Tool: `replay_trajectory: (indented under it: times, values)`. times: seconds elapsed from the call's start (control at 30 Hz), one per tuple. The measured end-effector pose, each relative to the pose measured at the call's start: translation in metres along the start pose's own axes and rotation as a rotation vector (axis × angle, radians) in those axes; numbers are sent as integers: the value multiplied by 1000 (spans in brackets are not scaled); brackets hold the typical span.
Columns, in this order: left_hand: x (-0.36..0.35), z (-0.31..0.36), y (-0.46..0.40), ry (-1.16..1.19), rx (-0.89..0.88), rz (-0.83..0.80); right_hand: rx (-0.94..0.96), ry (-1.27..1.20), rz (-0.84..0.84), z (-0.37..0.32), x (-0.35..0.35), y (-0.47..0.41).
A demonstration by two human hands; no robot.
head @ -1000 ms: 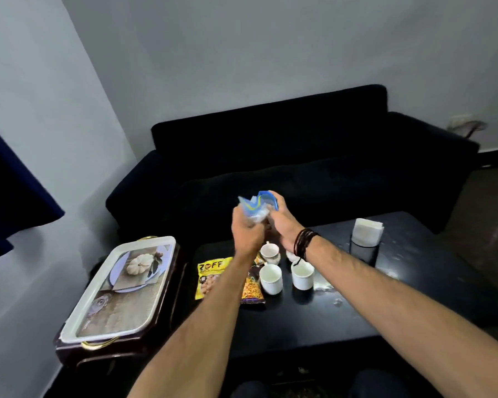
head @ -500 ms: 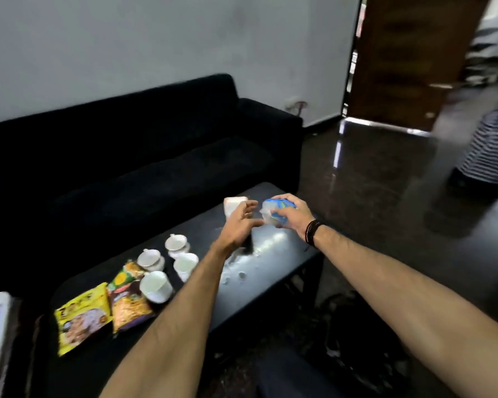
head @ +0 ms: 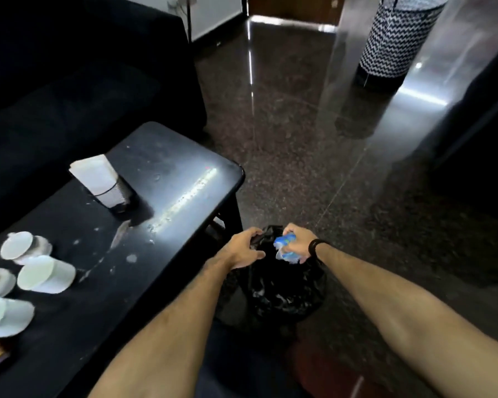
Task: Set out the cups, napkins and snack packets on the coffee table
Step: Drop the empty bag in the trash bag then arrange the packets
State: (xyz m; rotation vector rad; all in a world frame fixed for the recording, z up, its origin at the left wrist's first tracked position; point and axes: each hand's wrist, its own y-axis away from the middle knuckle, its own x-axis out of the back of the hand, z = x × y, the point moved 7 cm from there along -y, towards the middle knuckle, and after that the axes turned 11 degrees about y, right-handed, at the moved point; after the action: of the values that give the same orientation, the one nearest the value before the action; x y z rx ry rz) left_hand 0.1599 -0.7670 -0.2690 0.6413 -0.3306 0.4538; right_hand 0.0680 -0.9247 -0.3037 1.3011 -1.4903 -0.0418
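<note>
Crumpled wrapper clenched in right hand, directly over black bag; left hand gripping bag rim, off table corner.

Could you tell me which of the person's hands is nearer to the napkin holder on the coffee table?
The left hand. It grips the black bag's rim just off the table corner, right of the napkin holder; the right hand, clutching a crumpled blue wrapper, is farther right.

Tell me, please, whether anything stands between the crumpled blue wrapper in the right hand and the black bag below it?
Nothing visible does. The right hand holds the blue wrapper directly over the black bag, whose edge the left hand grips beside the coffee table.
</note>
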Motion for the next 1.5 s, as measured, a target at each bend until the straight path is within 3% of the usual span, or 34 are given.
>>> replay_trajectory:
  times: [0.13, 0.2, 0.47, 0.6, 0.8, 0.93, 1.1, 1.3, 1.5]
  values:
    - [-5, -30, -12, 1, 50, 32, 42, 397, -154, 10, -58, -26]
    - [-2, -37, -13, -7, 49, 38, 17, 482, -146, 14, -70, -34]
    - [57, -3, 11, -85, -61, 209, 124, 326, 246, -61, 17, -43]
    - [164, -8, 114, -137, -97, 594, 461, 299, 429, -220, 48, 10]
    - [175, 6, 122, -138, -90, 656, 469, 260, 532, -234, 78, 15]
    - [235, -38, 227, -175, -39, 870, 730, 320, 499, -362, 26, 86]
    - [265, -109, 333, -164, 69, 1049, 915, 398, 422, -462, -54, 150]
    - [276, -218, 436, -77, 328, 1266, 1150, 429, 307, -543, -159, 213]
    - [271, -311, 484, -43, 523, 1351, 1327, 626, 200, -570, -277, 242]
